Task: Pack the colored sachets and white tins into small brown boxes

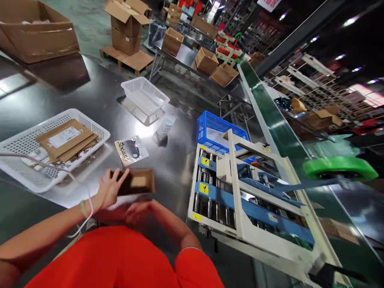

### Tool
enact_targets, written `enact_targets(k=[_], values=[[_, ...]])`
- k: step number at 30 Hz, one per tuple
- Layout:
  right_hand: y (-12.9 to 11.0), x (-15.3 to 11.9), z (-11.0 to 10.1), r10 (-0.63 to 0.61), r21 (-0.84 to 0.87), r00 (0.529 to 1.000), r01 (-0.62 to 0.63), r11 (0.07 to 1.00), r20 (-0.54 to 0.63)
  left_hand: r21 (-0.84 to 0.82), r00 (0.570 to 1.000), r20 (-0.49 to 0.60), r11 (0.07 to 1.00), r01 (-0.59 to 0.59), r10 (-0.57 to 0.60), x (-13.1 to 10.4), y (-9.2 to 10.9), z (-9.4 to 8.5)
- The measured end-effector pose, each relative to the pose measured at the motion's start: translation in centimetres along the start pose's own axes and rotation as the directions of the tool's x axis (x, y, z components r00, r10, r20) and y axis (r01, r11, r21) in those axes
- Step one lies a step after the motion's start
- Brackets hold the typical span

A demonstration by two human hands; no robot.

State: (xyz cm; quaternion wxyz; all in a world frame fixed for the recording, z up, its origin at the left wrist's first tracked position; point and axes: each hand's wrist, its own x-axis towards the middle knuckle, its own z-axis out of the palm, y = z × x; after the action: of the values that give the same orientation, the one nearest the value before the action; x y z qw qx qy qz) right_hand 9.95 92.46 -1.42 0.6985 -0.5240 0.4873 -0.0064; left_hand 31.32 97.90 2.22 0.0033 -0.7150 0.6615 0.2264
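Observation:
A small open cardboard box (148, 182) lies on the steel table, its inside dark with a paler patch on the bottom. Over its left end, my left hand (109, 190) has its fingers spread, the fingertips at the rim. My right hand (139, 212) is in front of the box, below its near edge, and is blurred, so its fingers cannot be made out. Just behind the box is a flat clear-and-beige packet (132, 151) with dark lettering. A cable passes by my left wrist, which wears a band.
At left, a white basket (103, 136) holds brown envelopes. Farther back are another white basket (144, 100), a clear stacked item (165, 127) and a large carton (39, 42). At right stand a roller sealing machine (234, 204), a blue crate (207, 124) and a green conveyor (277, 128).

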Motion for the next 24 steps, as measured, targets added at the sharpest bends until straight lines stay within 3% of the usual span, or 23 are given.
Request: enact_targets(k=[2, 3, 4, 5, 6, 7, 8, 9, 11, 12, 15, 18, 21, 24], values=[[-3.5, -1.0, -6.5, 0.225, -0.222, 0.961, -0.186, 0.957, 0.164, 0.07, 0.998, -0.043, 0.997, -0.032, 0.035, -0.1, 0.8, 1.9], [-5.6, -1.2, -10.1, 0.286, -0.301, 0.936, -0.219, 0.928, 0.203, 0.077, 0.998, -0.054, 0.997, -0.03, 0.035, 0.0, 0.9, 2.7], [-7.9, -0.9, -13.7, 0.277, -0.38, 0.944, -0.194, 0.904, 0.178, 0.072, 0.998, -0.057, 0.997, -0.03, 0.034, 0.1, 0.8, 3.4], [-10.4, -0.1, -17.0, 0.2, -0.455, 0.972, -0.125, 0.882, 0.121, 0.067, 0.998, -0.052, 0.997, -0.034, 0.038, 0.2, 0.6, 4.0], [-12.9, 1.2, -19.9, 0.044, -0.515, 0.999, -0.046, 0.856, -0.017, 0.065, 0.998, -0.042, 0.997, -0.046, 0.049, 0.4, 0.3, 4.3], [-15.4, 3.0, -22.3, -0.121, -0.591, 0.974, -0.015, 0.807, -0.19, 0.063, 0.998, -0.029, 0.996, -0.059, 0.061, 0.5, 0.1, 4.4], [-17.8, 5.1, -24.3, -0.267, -0.664, 0.898, -0.036, 0.747, -0.349, 0.059, 0.997, -0.016, 0.996, -0.069, 0.07, 0.5, 0.0, 4.4], [-19.9, 7.4, -25.7, -0.387, -0.717, 0.793, -0.088, 0.691, -0.47, 0.05, 0.997, 0.005, 0.995, -0.082, 0.082, 0.5, 0.0, 4.4], [-23.2, 11.9, -27.6, -0.495, -0.752, 0.638, -0.21, 0.625, -0.589, 0.032, 0.996, 0.044, 0.996, -0.083, 0.081, 0.4, 0.2, 4.2], [-24.2, 13.8, -28.1, -0.506, -0.752, 0.608, -0.249, 0.61, -0.612, 0.027, 0.995, 0.066, 0.997, -0.07, 0.068, 0.4, 0.5, 4.1], [-25.0, 17.2, -28.6, -0.474, -0.755, 0.637, -0.28, 0.593, -0.608, 0.033, 0.994, 0.106, 0.999, -0.014, 0.011, 0.7, 1.2, 4.5], [-23.7, 17.5, -28.2, -0.459, -0.783, 0.695, -0.248, 0.57, -0.554, -0.006, 0.996, 0.086, 1.0, 0.005, -0.004, 0.8, 1.0, 5.1], [-22.5, 15.4, -27.3, -0.457, -0.784, 0.708, -0.222, 0.58, -0.539, -0.116, 0.998, -0.017, 0.991, -0.07, 0.068, 0.3, -0.1, 5.6], [-21.7, 11.1, -26.5, -0.468, -0.755, 0.664, -0.23, 0.614, -0.583, -0.216, 0.967, -0.148, 0.947, -0.237, 0.209, 0.1, -1.4, 5.8]])
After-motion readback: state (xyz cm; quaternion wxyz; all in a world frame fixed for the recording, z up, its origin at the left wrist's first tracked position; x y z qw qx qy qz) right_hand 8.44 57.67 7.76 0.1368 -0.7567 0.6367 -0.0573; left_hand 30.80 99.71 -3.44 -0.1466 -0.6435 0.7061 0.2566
